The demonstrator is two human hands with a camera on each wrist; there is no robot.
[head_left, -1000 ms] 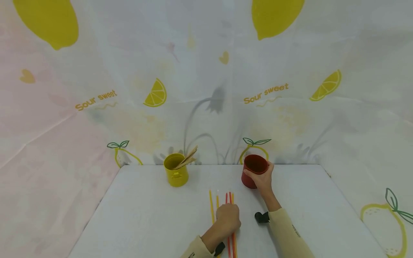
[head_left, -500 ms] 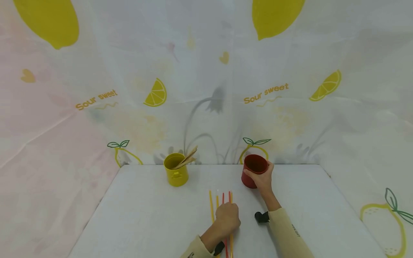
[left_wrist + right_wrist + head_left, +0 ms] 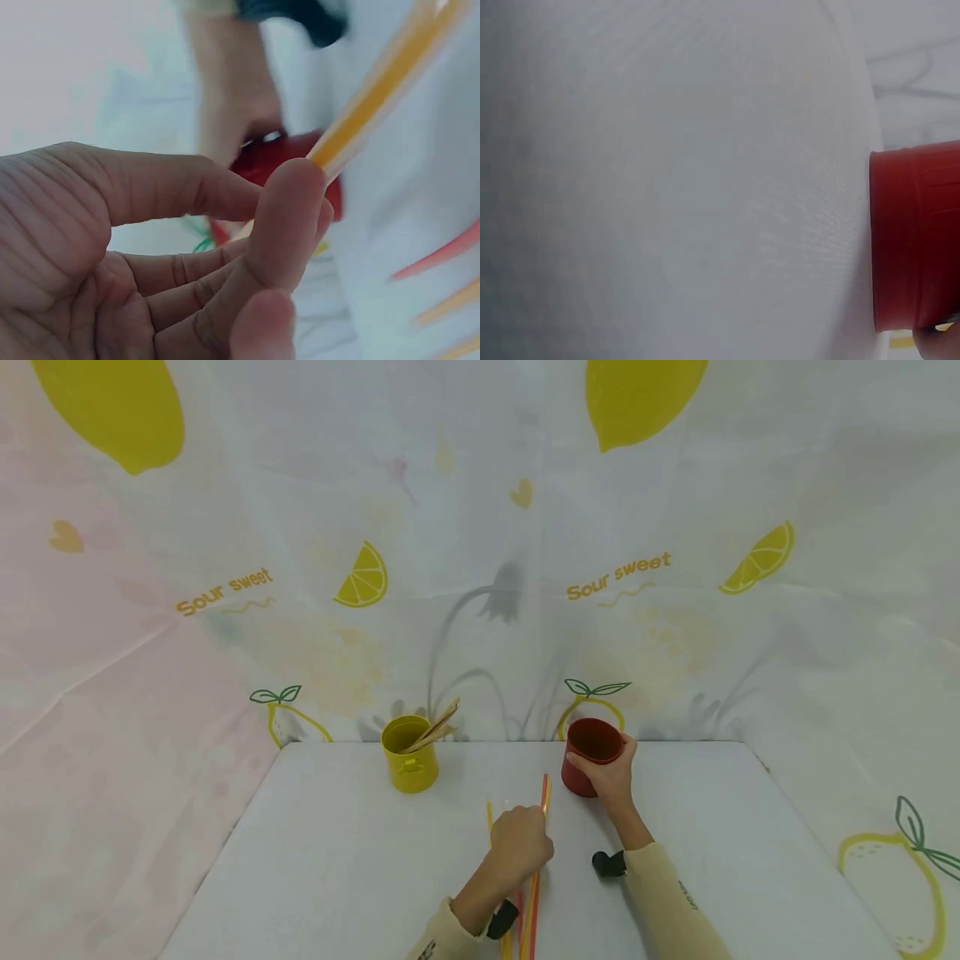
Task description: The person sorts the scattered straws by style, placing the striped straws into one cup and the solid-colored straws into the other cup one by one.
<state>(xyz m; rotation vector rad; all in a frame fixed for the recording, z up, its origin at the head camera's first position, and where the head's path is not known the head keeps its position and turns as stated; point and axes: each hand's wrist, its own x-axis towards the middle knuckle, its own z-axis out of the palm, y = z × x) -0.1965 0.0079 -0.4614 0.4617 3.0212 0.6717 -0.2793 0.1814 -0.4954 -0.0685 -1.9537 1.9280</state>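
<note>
Head view: the left hand (image 3: 521,842) pinched sticks (image 3: 534,906) near the red cup (image 3: 576,777), which the right hand (image 3: 613,777) gripped on the counter (image 3: 337,860); that fingertip pinch might have let them twist.

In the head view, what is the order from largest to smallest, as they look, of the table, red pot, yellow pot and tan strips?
1. Table
2. Red pot and yellow pot: nearly alike, so unranked
3. Tan strips
</note>
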